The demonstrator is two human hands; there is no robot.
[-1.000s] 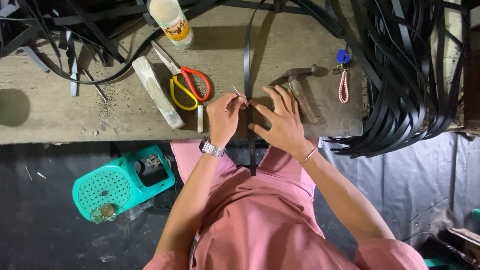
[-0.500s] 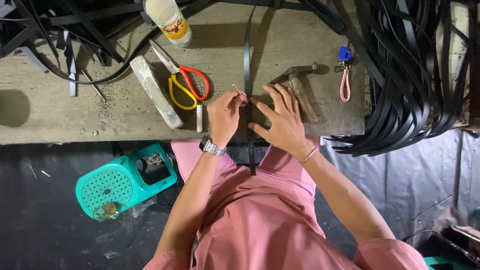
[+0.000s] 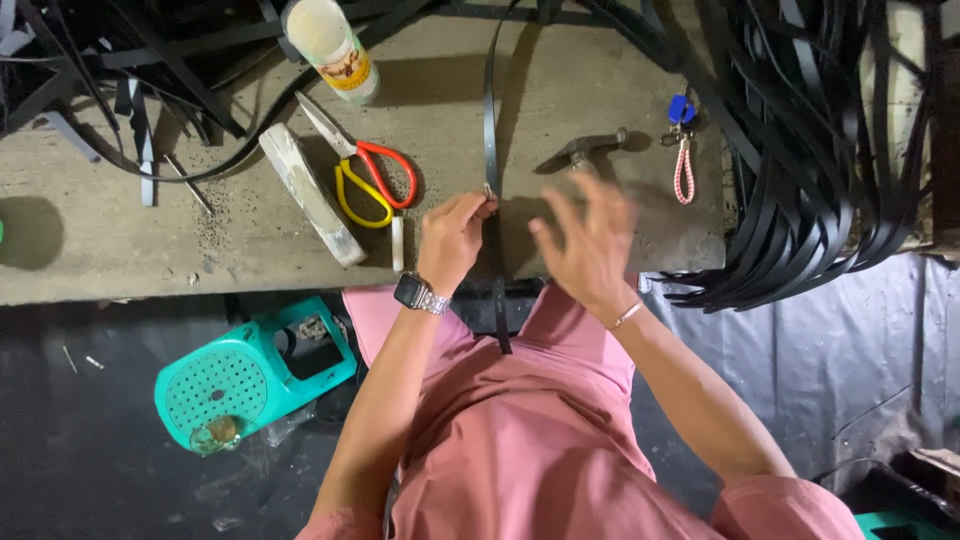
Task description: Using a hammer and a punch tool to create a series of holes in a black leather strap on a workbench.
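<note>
Bench (image 3: 600, 90) was the biggest thing before us, a worn grey top, and we place everything else by it. Off its right end hung a heavy bundle of black straps (image 3: 810, 200). Across its middle, running from the far edge toward us and dropping over the near edge, lay one narrow black strip (image 3: 491, 120). Our right hand (image 3: 590, 245) hovered open and blurred, fingers spread, just right of that strip and holding nothing. Our left hand (image 3: 452, 238) sat at the near edge, fingers closed narrow, pinching a small metal piece (image 3: 489, 190) right at the strip. The strip therefore lay touching the left fingertips, between both hands. We judged the work needed the strip held flat and the pinch steady. Scissors (image 3: 375, 175) and hammer (image 3: 580, 152) lay mid-bench.
</note>
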